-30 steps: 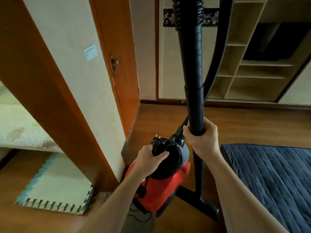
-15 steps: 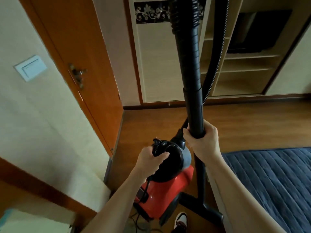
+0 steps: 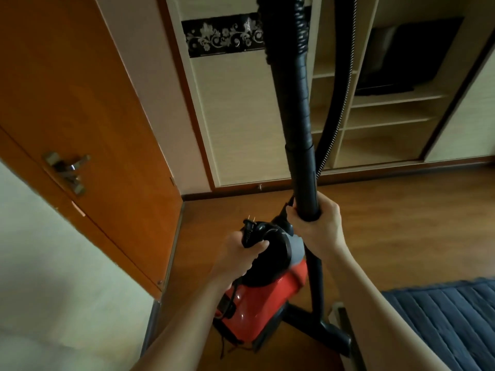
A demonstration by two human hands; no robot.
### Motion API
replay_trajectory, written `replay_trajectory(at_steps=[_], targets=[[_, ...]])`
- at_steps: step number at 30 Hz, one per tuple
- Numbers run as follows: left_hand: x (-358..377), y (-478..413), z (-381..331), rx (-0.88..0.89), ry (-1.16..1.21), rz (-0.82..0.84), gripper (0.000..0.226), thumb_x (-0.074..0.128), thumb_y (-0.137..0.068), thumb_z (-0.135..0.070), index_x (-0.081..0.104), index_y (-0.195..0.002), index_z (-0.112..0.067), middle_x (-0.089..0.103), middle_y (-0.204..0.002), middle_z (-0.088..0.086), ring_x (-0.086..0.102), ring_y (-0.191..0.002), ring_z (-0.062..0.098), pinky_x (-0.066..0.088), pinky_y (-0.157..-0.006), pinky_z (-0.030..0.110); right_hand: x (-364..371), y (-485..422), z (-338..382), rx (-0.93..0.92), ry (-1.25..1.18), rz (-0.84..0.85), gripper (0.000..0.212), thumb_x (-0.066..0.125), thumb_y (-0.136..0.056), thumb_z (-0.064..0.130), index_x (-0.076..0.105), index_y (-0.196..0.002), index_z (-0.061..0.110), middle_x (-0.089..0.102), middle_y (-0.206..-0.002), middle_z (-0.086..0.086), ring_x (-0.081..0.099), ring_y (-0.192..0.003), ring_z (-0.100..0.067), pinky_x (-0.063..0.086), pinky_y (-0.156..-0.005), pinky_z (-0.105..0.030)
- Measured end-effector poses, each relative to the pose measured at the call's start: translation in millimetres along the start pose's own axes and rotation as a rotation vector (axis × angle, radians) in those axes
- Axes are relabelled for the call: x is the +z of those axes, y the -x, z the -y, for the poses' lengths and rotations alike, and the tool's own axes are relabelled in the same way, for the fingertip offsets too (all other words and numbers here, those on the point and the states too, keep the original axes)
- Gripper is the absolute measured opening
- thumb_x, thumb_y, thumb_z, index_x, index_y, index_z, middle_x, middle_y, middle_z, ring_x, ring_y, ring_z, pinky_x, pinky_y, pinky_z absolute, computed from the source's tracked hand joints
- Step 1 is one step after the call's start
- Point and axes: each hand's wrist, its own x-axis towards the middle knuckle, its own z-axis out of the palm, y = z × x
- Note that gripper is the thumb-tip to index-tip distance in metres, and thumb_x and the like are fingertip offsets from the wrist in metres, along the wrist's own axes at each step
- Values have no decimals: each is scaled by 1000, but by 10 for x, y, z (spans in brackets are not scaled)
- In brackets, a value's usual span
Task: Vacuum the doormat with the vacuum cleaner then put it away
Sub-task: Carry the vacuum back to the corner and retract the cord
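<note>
A red vacuum cleaner [image 3: 263,303] with a black and grey top hangs above the wooden floor at centre. My left hand [image 3: 238,253] grips its top handle together with the black power plug [image 3: 247,231], prongs pointing up. My right hand [image 3: 318,228] is closed around the black wand [image 3: 300,145], which stands upright. The ribbed hose [image 3: 337,103] loops up behind it. The floor nozzle [image 3: 334,333] is low, right of the body. No doormat is in view.
An orange wooden door [image 3: 93,108] with a metal handle [image 3: 67,170] fills the left. A wardrobe with open shelves [image 3: 388,103] stands ahead. A dark blue quilted mattress [image 3: 450,317] lies at lower right. Wooden floor [image 3: 401,223] stretches between them.
The view has swung right and moved forward: the wall and foam mat at left dropped out, the door came closer. Both hands keep the same grip on the vacuum cleaner and wand.
</note>
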Motion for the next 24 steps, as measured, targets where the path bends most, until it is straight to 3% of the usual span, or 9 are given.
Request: replay_trajectory(at_steps=[5,10,15,20,24], targets=[[82,-826,-107,45,-45,-6,29,68,-91,-19,56,-66,-11,52,-53,-3,45,-36,1,33,-39,13,-37,-639,-396,7,39,-55,30,76,-79,-4,58,-75,19,61,-69,-8,60,-63,-25,58,-61,-41],[151,-1821,-53,29,-29,37,26,69,-90,-24,59,-71,-10,52,-53,-2,45,-38,4,34,-40,16,33,-1304,-900,39,52,-129,43,75,-80,-9,52,-71,27,61,-62,12,56,-56,-7,49,-55,-15],[232,-2929,-67,42,-28,129,27,71,-86,-27,61,-72,-6,54,-59,8,47,-43,14,36,-41,22,152,-2115,-1431,77,122,-230,29,74,-80,-10,56,-69,10,59,-65,-14,56,-58,-30,53,-57,-39],[272,-3875,-248,54,-39,225,29,71,-79,-36,54,-66,-16,50,-56,1,46,-43,12,33,-41,22,208,-2868,-1712,95,178,-351,21,73,-78,-13,56,-72,-3,57,-65,-22,54,-57,-35,50,-54,-38],[408,-4417,-436,122,-103,293,29,73,-83,-28,56,-61,-18,54,-50,-9,52,-42,7,38,-43,21,69,-3336,-1818,127,218,-425,17,72,-79,-12,57,-74,-5,58,-65,-26,57,-52,-29,52,-50,-40]])
